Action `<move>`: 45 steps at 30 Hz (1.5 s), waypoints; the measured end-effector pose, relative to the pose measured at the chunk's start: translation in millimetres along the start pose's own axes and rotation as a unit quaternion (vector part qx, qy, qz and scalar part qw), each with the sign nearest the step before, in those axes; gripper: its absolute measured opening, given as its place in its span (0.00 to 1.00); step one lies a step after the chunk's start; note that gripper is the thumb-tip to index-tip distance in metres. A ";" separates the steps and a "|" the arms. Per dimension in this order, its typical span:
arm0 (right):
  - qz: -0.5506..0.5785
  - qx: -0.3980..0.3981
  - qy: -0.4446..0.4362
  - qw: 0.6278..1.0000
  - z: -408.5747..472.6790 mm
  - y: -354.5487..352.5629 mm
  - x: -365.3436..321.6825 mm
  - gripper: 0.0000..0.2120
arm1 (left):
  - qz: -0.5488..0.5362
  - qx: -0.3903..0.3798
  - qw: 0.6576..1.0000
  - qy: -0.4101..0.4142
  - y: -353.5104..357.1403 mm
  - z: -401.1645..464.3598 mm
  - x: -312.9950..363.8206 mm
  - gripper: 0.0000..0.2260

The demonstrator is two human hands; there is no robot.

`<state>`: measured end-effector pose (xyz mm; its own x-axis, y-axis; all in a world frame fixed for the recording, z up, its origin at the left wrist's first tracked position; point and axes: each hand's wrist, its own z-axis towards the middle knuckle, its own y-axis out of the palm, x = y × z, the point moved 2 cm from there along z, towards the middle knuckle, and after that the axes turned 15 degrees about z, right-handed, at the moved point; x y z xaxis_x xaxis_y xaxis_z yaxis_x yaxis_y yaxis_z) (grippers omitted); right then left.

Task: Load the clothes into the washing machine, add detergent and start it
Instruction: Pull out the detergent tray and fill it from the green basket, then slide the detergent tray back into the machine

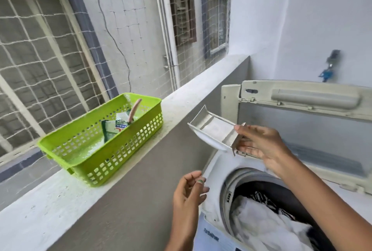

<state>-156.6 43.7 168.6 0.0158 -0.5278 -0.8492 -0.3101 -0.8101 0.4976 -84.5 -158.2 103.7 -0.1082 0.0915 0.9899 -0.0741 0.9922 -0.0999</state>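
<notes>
1. In the head view, we see the white top-loading washing machine (213, 172) with its lid (306, 100) raised, and white and dark clothes (267, 224) lying in the drum, so we judge the loading step done or nearly so.
2. Our right hand (259, 146) grips the pale grey plastic detergent tray (211, 132), lifted out above the machine's rear left corner; it looks empty.
3. Our left hand (189, 188) hovers over the machine's left edge, fingers loosely curled, holding nothing.
4. The green and white detergent sachet (112, 128) stands in the lime-green perforated plastic basket (90, 160) on the parapet ledge (50, 206), near its outer edge.
5. We judge detergent not yet added; refitting the tray, closing the lid and starting remain.
</notes>
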 end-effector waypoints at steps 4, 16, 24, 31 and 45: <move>-0.029 0.006 0.018 0.999 -25.1 -40.4 9.8 0.15 | -0.057 -0.116 0.990 -0.063 24.1 6.7 -3.1 0.09; -0.020 0.114 0.028 0.993 -93.6 -126.5 37.5 0.17 | -0.114 -0.273 0.931 -0.213 80.3 12.1 -38.8 0.15; 0.002 0.230 -0.002 0.973 -116.9 -175.3 67.1 0.19 | -0.145 -0.288 0.893 -0.315 125.9 -3.3 -82.6 0.07; 0.048 0.264 0.036 0.963 -99.3 -203.6 105.4 0.22 | -0.155 -0.237 0.897 -0.340 166.4 9.4 -107.0 0.05; 0.127 0.331 0.057 0.933 -12.2 -258.2 137.3 0.07 | -0.120 -0.236 0.894 -0.360 226.0 66.0 -152.3 0.15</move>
<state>-62.7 177.2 -74.4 -0.0486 -0.7356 -0.6757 -0.8370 -0.3392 0.4295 -150.2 46.5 -76.2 -0.7690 -0.0382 0.6381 0.2280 0.9162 0.3296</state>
